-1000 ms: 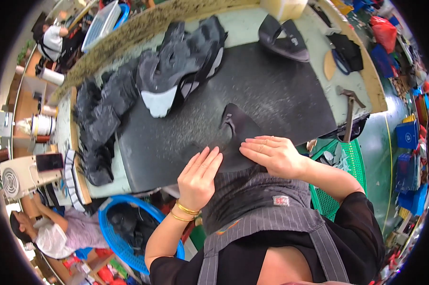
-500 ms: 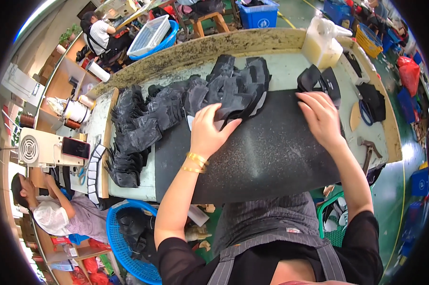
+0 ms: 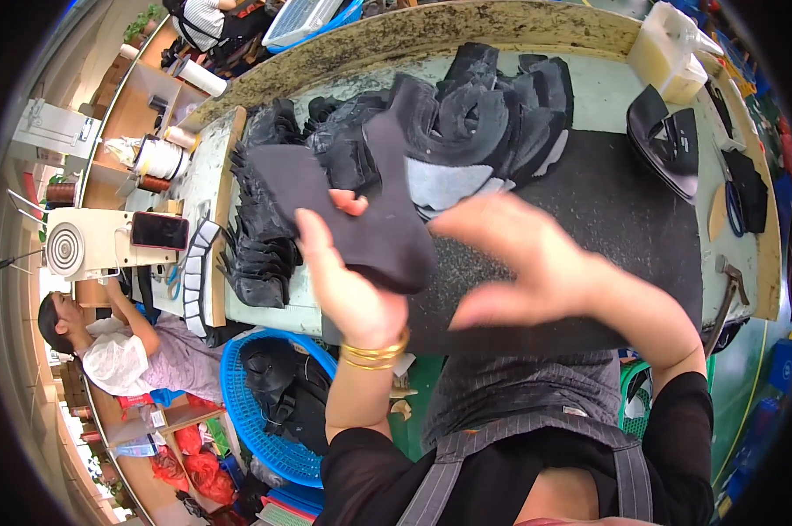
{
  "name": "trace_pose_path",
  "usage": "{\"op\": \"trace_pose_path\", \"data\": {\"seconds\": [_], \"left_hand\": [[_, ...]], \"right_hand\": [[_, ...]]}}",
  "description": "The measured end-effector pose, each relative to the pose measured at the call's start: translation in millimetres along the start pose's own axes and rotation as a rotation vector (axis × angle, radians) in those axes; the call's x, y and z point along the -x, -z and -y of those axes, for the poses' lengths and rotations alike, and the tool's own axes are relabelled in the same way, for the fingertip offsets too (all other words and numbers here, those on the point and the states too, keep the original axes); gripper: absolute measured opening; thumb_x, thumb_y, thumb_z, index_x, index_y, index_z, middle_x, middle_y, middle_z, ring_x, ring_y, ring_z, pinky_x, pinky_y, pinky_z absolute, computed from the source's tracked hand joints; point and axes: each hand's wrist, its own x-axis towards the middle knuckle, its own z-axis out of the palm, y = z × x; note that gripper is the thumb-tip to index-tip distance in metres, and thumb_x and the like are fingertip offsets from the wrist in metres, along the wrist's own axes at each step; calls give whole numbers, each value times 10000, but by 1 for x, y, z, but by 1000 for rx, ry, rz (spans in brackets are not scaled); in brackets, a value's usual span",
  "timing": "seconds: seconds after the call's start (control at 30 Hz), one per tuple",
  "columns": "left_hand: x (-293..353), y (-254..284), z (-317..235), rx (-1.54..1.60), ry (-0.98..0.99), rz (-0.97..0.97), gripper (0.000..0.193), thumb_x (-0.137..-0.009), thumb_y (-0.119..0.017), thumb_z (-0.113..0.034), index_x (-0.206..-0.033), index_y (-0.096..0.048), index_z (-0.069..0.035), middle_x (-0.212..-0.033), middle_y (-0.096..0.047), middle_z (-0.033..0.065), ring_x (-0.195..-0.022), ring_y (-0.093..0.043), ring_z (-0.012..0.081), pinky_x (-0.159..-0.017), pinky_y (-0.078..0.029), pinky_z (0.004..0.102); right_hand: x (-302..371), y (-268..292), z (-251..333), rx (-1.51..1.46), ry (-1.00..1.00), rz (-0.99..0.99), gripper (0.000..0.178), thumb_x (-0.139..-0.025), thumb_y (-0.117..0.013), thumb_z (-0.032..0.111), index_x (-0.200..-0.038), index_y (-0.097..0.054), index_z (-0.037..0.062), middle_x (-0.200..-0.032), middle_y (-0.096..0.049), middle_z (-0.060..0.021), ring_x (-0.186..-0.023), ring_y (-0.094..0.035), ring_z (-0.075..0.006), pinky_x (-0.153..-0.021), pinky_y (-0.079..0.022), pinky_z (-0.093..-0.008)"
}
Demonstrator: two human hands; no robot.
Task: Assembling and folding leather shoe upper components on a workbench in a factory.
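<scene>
The left hand point(image 3: 356, 294) has the black piece point(image 3: 377, 235) up over the worktop point(image 3: 606, 92). The piece looks soft and bendy, so I think the hand sits under it to stop it flopping. The right hand point(image 3: 541, 259) is blurry. Its fingers are spread wide, with a big gap to the thumb, and I see nothing in them.

The black piece is shaped like a U. Its round end lies by the left palm and its two arms point away from the person. The left fingers are bent around it, and their tips poke up in the gap between the arms. The thumb is at its left edge. The right fingers are near its right side, but not on it.

The dark mat point(image 3: 589, 223) may keep the worktop clean. The pile point(image 3: 492, 114) is maybe set at the back to leave room for hands.
</scene>
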Motion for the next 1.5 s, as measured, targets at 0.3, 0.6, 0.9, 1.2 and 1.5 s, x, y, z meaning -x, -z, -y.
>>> {"op": "trace_pose_path", "data": {"seconds": [0.3, 0.6, 0.9, 1.2, 1.5], "left_hand": [[66, -8, 19, -916, -373, 958, 1394, -630, -953, -425, -1568, -41, 57, -1500, -334, 235, -1388, -356, 326, -1144, -302, 416], [73, -1, -4, -853, -375, 1279, 618, -825, -713, -280, -1352, -581, 17, -1318, -613, 200, -1031, -590, 302, -967, -452, 412], [114, 21, 7, -1387, -1591, 1564, 353, -895, -589, -254, -1171, -727, -82, -1315, -667, 60, -1034, -524, 166, -873, -430, 273], [106, 42, 6, -920, 1, 1082, 1033, -616, -972, -324, -1386, -349, -29, -1391, -284, 214, -1225, -454, 338, -1031, -474, 402], [44, 6, 17, -1196, 624, 1638, 319, -775, -755, -17, -1090, -705, -34, -976, -713, 63, -1107, -620, 173, -863, -550, 313]], "right_hand": [[53, 27, 34, -827, -644, -366, 119, -868, -777, 18, -898, -662, 16, -837, -683, 20, -779, -623, -43, -687, -505, -210], [123, -2, 49, -461, -1100, -358, 302, -934, -731, 169, -684, -587, 78, -653, -604, 30, -539, -571, -63, -446, -424, -224], [125, 32, 48, -1277, -1063, -125, 448, -949, -704, 317, -1248, -652, -14, -1163, -708, -76, -1002, -657, -150, -917, -528, -290], [135, 14, 61, -287, -637, 236, 331, -762, -782, 63, -1056, -666, -34, -988, -700, -116, -896, -643, -214, -790, -530, -347], [140, -5, 64, 332, 18, 166, 362, -644, -709, 51, -1001, -682, -5, -939, -642, -109, -863, -619, -302, -758, -531, -398]]}}
